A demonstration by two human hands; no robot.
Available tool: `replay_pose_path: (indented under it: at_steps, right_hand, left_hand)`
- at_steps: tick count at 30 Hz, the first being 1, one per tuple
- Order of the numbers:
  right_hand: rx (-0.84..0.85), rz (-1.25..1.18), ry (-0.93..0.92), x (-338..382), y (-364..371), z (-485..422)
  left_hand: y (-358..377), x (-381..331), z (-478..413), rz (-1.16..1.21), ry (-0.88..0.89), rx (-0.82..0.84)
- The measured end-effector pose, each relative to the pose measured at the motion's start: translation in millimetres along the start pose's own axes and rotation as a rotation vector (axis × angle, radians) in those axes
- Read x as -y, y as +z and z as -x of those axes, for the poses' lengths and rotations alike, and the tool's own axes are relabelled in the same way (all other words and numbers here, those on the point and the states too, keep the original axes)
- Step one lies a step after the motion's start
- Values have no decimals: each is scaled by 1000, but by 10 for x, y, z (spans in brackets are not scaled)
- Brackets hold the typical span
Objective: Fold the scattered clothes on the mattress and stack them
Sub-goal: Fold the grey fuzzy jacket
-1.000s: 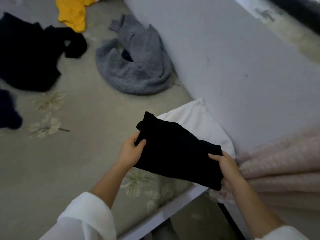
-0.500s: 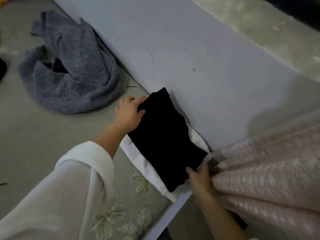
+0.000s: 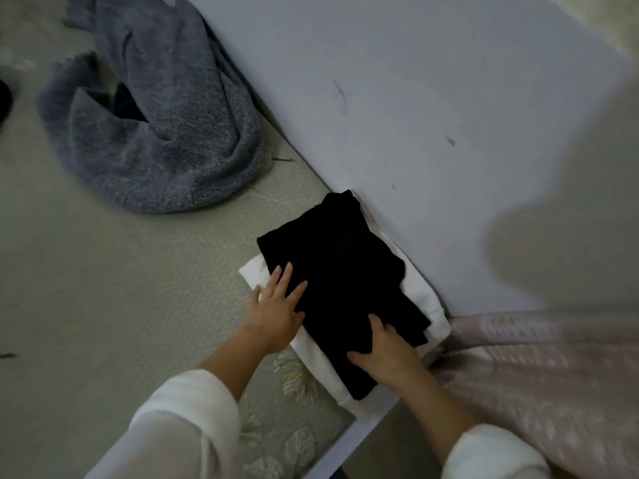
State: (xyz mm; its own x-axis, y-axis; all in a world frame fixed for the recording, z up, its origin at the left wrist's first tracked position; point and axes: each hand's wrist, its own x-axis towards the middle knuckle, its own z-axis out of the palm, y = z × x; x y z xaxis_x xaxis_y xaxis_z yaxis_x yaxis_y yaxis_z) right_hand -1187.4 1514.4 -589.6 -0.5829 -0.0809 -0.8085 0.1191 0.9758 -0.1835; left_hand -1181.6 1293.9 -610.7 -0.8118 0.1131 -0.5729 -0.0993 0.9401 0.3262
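Note:
A folded black garment (image 3: 340, 271) lies on top of a folded white garment (image 3: 420, 299) at the mattress corner, against the wall. My left hand (image 3: 275, 311) rests flat with spread fingers on the black garment's left edge. My right hand (image 3: 385, 354) presses flat on its near end. A crumpled grey knit sweater (image 3: 162, 126) lies unfolded on the mattress (image 3: 103, 288) further back to the left.
A pale grey wall (image 3: 415, 98) runs along the mattress's right side. A pink patterned curtain (image 3: 539, 375) hangs at the lower right. A bit of dark cloth (image 3: 4, 98) shows at the left edge. The mattress's front edge (image 3: 349, 440) is just below the stack.
The black garment went from held in the air to lying on the white one. Both hands have let go of its ends and now lie flat on it.

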Motion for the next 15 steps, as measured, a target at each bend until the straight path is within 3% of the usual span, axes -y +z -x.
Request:
replay_pose_path:
  at_steps: [3, 5, 10, 15]
  right_hand:
    - [-292, 116, -82, 207, -224, -36]
    - [-473, 87, -224, 466, -372, -100]
    - [-486, 140, -551, 1360, -560, -477]
    - [-443, 383, -737, 2108, -482, -898]
  left_hand:
    - [-65, 145, 92, 148, 3, -163]
    - [-65, 362, 183, 249, -93, -253]
    - [40, 1097, 336, 392, -515, -266]
    - [257, 1727, 441, 392, -637, -246]
